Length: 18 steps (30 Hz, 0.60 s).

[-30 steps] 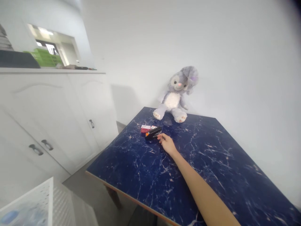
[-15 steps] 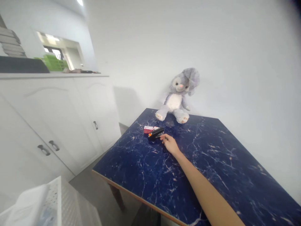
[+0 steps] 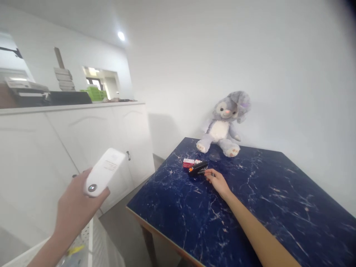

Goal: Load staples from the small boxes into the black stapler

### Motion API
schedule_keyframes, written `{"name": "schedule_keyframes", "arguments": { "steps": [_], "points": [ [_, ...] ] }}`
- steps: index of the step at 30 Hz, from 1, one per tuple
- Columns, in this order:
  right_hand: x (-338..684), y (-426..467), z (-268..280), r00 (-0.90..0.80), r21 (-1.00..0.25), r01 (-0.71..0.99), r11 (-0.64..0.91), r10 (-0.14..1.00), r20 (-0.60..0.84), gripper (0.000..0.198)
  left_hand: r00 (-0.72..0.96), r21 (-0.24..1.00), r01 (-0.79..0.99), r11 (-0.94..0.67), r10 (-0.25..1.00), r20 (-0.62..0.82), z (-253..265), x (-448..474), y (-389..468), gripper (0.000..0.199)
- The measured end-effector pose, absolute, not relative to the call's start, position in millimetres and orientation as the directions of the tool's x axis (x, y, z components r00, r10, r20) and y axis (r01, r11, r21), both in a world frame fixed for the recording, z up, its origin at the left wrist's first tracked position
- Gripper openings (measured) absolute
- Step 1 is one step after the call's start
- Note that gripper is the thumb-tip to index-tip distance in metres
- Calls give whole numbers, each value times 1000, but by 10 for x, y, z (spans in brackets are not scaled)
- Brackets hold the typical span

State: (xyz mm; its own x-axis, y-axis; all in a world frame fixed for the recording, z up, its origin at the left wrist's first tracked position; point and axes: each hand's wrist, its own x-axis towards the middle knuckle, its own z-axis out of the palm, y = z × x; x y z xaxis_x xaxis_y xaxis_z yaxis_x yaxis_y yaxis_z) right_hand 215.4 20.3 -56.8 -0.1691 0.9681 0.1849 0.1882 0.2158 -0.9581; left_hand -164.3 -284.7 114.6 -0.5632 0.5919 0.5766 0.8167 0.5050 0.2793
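My left hand (image 3: 79, 202) holds a white power bank (image 3: 107, 168) up in the air at the left. It has rounded ends, small print on its face and a lit round display near my thumb. On the dark blue table my right hand (image 3: 218, 181) reaches to a black stapler (image 3: 198, 168) with an orange part at one end. My right fingers are bent in against its right end, and part of the grip is hidden. Just behind the stapler sits a red and white box (image 3: 188, 163), with a second small white and red item (image 3: 197, 161) beside it.
A grey plush rabbit (image 3: 219, 129) sits at the table's (image 3: 244, 200) back edge against the wall. At lower left, below my left arm, is a white perforated basket (image 3: 97, 241) with a yellow item (image 3: 75, 249) inside. White cabinets (image 3: 111, 137) stand on the left.
My left hand has come into view with the white power bank, raised above the basket. My right hand stays beside the stapler. The view has shifted, so the table appears lower and farther right.
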Motion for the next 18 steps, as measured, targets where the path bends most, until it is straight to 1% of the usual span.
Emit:
{"name": "schedule_keyframes", "arguments": {
  "steps": [2,6,14,16,18],
  "points": [
    [2160,203,-569,-178,-951,207,228,965,193,28,-534,263,837,481,608,588,1210,-1673,-2815,61],
    [2166,194,-564,-181,-941,239,241,963,200,29,-513,247,853,460,646,565,1239,-1724,-2796,58],
    [2158,182,-562,-198,-929,249,275,953,229,29,-505,252,858,448,649,569,1208,-1730,-2833,54],
    [2158,177,-555,-196,-928,258,269,955,222,29,-523,285,852,439,682,512,1245,-1778,-2824,57],
    [2159,168,-540,-194,-928,270,258,958,211,29,-512,321,856,406,755,409,1310,-1839,-2804,62]
  ]
}}
